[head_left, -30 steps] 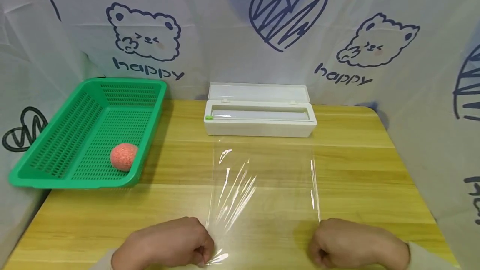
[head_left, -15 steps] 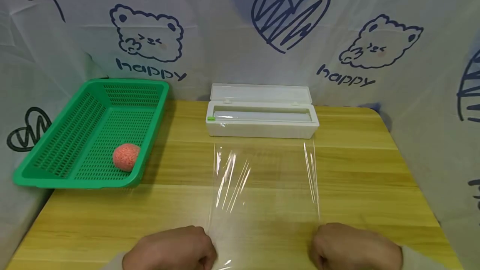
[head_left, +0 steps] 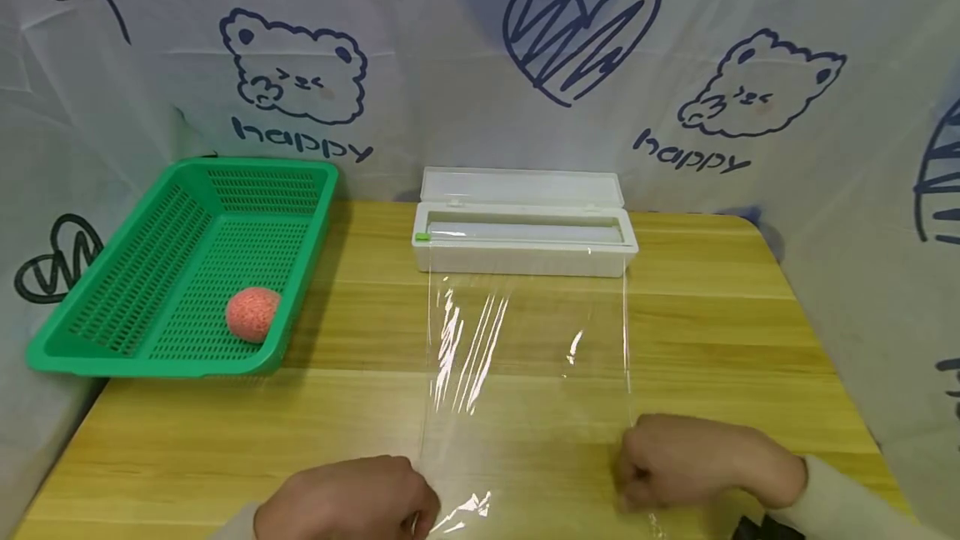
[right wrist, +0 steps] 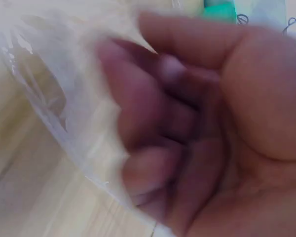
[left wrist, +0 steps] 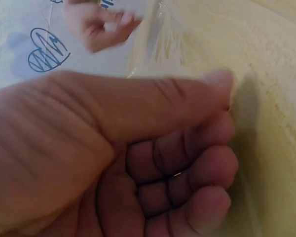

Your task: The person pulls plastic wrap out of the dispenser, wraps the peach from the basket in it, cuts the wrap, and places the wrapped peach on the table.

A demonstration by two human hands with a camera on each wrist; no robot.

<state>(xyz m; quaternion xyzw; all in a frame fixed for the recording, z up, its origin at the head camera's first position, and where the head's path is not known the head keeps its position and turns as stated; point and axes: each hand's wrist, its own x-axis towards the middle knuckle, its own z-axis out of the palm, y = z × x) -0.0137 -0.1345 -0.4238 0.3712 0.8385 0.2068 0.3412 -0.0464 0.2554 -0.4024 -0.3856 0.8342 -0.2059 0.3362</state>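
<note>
Clear cling film (head_left: 525,407) stretches toward me across the table from a white cling film dispenser (head_left: 525,263) whose lid stands up. At the film's near left corner, my left hand (head_left: 348,500) pinches it between thumb (left wrist: 214,86) and forefinger, the other fingers curled. My right hand (head_left: 690,458) is over the film's right edge, blurred. In the right wrist view its thumb (right wrist: 187,42) is parted from the loosely bent forefinger, and the film passes beside and beneath the fingers. A green slider (head_left: 423,237) sits at the dispenser's left end.
A green plastic basket (head_left: 300,290) stands at the table's left, with a speckled pink ball (head_left: 252,314) in it. Behind the wooden table (head_left: 720,315) hangs a white cloth (head_left: 427,90) with drawings. A black object (head_left: 765,528) shows beneath the right wrist.
The right hand has risen and moved slightly away from me, its thumb and forefinger parted in the wrist view. The left hand has shifted slightly right. Creases in the film have changed.
</note>
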